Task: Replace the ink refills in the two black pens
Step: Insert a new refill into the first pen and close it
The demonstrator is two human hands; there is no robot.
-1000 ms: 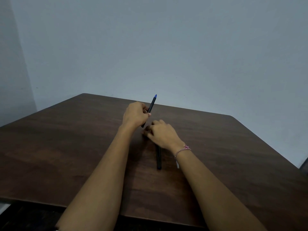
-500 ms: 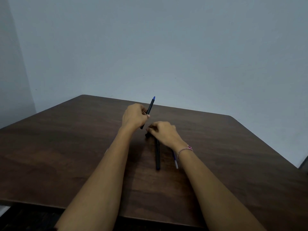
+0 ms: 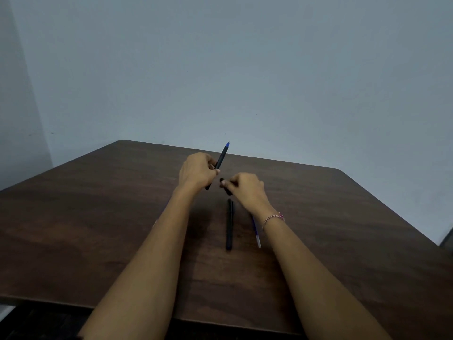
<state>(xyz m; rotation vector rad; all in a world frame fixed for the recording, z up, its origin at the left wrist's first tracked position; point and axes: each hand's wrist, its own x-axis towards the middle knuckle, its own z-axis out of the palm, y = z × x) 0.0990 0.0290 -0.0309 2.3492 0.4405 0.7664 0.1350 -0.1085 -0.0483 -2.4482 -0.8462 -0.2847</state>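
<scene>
Head cam looks down at a dark wooden table (image 3: 98,217). The left hand (image 3: 197,171) is curled around a black pen (image 3: 221,159), tilted up with its blue end pointing away. Just right of that, the right hand (image 3: 247,190) pinches a small black piece (image 3: 224,184), cap or tip section, can't tell which. Nearer the camera, a second black pen (image 3: 229,224) lies flat on the table. A blue refill (image 3: 256,231) with a white end lies just beside it, partly hidden by the wrist with the bracelet (image 3: 273,218).

Single head-worn view — forward and down over the table (image 3: 98,217), close above both forearms.
</scene>
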